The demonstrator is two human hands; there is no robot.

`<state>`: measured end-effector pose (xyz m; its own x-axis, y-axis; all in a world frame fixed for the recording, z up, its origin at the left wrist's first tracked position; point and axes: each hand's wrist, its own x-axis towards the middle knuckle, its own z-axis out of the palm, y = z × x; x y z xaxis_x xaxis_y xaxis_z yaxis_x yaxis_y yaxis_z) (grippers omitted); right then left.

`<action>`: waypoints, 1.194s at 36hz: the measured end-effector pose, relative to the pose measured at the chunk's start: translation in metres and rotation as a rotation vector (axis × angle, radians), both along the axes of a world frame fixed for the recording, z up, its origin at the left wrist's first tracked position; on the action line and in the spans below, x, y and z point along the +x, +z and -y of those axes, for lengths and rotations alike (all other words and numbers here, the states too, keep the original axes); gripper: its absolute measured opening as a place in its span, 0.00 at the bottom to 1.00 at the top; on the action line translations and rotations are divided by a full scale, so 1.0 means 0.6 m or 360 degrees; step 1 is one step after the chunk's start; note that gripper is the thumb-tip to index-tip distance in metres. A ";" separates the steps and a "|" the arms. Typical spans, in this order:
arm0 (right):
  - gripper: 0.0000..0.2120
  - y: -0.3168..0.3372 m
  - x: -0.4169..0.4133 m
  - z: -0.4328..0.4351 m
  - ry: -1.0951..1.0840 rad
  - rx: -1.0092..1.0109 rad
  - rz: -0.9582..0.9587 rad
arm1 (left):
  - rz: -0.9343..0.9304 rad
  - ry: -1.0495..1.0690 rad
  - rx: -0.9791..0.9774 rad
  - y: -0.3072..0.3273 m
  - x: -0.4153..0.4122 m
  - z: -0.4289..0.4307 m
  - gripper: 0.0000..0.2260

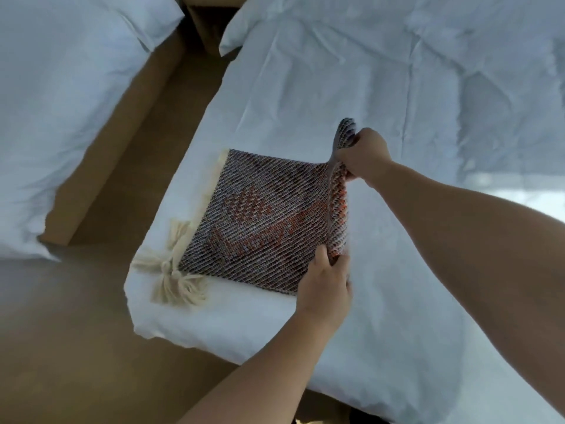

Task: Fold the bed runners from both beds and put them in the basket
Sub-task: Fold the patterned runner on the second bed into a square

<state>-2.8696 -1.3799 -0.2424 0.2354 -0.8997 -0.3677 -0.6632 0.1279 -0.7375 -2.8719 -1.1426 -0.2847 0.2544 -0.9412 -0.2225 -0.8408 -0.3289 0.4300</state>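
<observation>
So the runner (260,221) was sitting on the bed (412,87), right up by the bed's corner, already folded down into a thick square. Dark woven stuff with an orange-red pattern across the top. Cream tassels (174,273) stuck out from the side of it that faced the bed's corner and lay spread flat on the white sheet.

Both hands were on the opposite edge of the runner, the one facing the middle of the bed. The right hand (365,154) was clenched around the far end of that edge and had it pulled up off the bed, so the fabric stood up in a curl above the fist. The left hand (325,283) gripped the near end of the same edge, thumb pressed on top of the fabric, other fingers tucked behind it where I couldn't see them. Between the two hands the edge was lifted while the rest of the square lay flat on the bed.

The sheet was pretty wrinkled toward the bed's middle. A second bed (61,102), also in white, stood across a gap from the bed, with brown floor (61,332) in between and wrapping around the bed's corner
</observation>
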 end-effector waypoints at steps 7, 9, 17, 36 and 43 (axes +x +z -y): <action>0.21 0.035 0.100 -0.040 0.0024 -0.0100 -0.0015 | -0.0014 0.0180 -0.0048 0.035 0.121 -0.043 0.14; 0.23 0.034 0.136 -0.049 0.0063 -0.0106 0.0001 | -0.0015 0.0208 -0.0050 0.036 0.162 -0.057 0.14; 0.21 0.005 0.293 -0.094 0.0191 -0.0101 -0.0048 | -0.0104 0.0401 -0.0006 0.006 0.304 -0.102 0.15; 0.23 -0.177 0.523 -0.111 0.0181 -0.0018 -0.0132 | -0.0205 0.0388 0.0264 -0.125 0.535 -0.120 0.17; 0.28 -0.218 0.512 -0.118 0.0481 -0.0115 -0.0193 | -0.0108 0.0322 0.0254 -0.159 0.538 -0.114 0.19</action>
<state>-2.5627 -1.3092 -0.3732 0.4541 -0.8205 -0.3473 -0.7465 -0.1376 -0.6510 -2.5492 -1.0741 -0.3800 0.4134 -0.8243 -0.3869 -0.7220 -0.5556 0.4123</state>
